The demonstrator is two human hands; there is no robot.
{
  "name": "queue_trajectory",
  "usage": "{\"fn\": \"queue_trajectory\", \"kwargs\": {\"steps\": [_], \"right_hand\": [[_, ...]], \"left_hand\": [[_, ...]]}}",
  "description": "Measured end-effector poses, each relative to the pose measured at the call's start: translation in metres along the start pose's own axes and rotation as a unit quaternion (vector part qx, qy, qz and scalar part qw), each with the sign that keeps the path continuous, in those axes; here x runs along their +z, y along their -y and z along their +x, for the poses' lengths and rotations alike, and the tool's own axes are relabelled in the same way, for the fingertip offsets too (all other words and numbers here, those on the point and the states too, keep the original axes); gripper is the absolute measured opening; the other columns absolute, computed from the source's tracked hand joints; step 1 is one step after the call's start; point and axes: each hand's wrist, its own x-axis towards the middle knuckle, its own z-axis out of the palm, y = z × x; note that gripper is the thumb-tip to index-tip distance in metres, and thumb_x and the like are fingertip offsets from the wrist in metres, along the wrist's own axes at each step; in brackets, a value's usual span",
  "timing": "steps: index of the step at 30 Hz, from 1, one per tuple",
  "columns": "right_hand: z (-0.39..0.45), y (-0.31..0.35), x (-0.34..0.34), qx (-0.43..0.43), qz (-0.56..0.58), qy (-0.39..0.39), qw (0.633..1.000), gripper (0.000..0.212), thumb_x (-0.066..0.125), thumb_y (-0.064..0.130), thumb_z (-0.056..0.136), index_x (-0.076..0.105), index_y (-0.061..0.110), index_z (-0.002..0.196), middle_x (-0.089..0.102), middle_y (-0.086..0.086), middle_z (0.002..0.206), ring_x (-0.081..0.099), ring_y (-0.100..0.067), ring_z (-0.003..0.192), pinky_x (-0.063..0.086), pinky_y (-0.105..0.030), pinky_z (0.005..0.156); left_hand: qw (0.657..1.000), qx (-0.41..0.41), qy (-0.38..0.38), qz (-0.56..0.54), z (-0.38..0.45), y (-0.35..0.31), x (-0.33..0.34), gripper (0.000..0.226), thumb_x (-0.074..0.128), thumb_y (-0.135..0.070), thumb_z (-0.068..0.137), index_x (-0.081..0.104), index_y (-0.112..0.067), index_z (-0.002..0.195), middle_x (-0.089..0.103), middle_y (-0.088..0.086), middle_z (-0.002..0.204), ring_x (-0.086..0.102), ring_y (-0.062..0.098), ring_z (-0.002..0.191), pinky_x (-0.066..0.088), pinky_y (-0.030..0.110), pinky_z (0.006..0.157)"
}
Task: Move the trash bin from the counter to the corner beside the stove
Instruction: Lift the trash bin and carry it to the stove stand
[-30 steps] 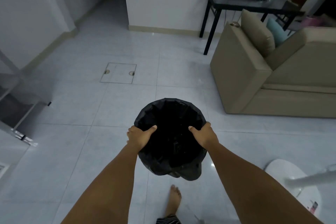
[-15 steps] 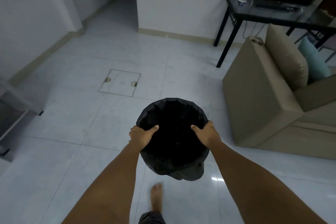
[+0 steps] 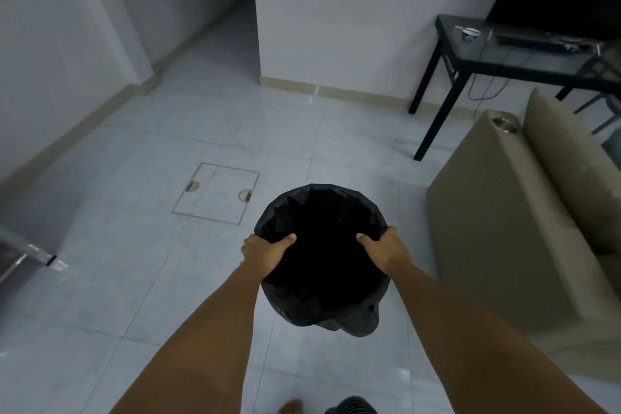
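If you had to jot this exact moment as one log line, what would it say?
phase: carrying | trash bin: lifted above tiled floor | left hand: grips rim | right hand: grips rim | sofa: on right | stove: not visible

Left hand [image 3: 265, 255] and right hand [image 3: 386, 252] are gripping opposite rim edges of black-lined trash bin [image 3: 319, 212], thumbs inside, bin hanging above tiled floor [image 3: 134, 245].

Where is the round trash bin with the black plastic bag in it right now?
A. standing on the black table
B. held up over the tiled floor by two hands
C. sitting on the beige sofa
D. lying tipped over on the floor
B: the left hand and right hand grip opposite sides of the round trash bin's black-bagged rim, above the pale tiled floor.
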Motion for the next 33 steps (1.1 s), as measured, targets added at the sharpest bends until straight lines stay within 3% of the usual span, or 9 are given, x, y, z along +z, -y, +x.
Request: {"fn": "queue_trajectory", "kwargs": {"steps": [18, 28, 33], "right_hand": [[0.294, 0.16, -0.067, -0.1, -0.133, 0.113, 0.98, 0.082, 0.059, 0.057, 0.087, 0.025, 0.006, 0.142, 0.048, -0.018, 0.141, 0.052, -0.039, 0.122, 0.046, -0.045, 0.095], [0.375, 0.282, 0.022, -0.201, -0.203, 0.215, 0.934, 0.081, 0.062, 0.057, 0.083, 0.028, 0.007, 0.138, 0.052, -0.018, 0.138, 0.055, -0.039, 0.12, 0.045, -0.043, 0.09], [0.39, 0.342, 0.086, -0.233, -0.234, 0.26, 0.907, 0.082, 0.064, 0.055, 0.084, 0.028, 0.006, 0.139, 0.051, -0.019, 0.138, 0.054, -0.039, 0.121, 0.046, -0.046, 0.097]], "left_hand": [[0.975, -0.065, -0.098, -0.191, 0.165, -0.164, 0.069, 0.105, 0.081, -0.053, 0.078, 0.037, 0.0, 0.157, 0.049, 0.021, 0.156, 0.047, 0.04, 0.146, 0.041, 0.052, 0.12], [0.922, -0.111, -0.229, -0.293, 0.235, -0.171, 0.015, 0.104, 0.083, -0.052, 0.076, 0.039, 0.001, 0.154, 0.052, 0.021, 0.153, 0.051, 0.042, 0.142, 0.042, 0.054, 0.119], [0.898, -0.133, -0.276, -0.316, 0.269, -0.163, -0.034, 0.101, 0.082, -0.055, 0.075, 0.044, -0.002, 0.152, 0.055, 0.02, 0.15, 0.051, 0.041, 0.141, 0.043, 0.054, 0.118]]}}
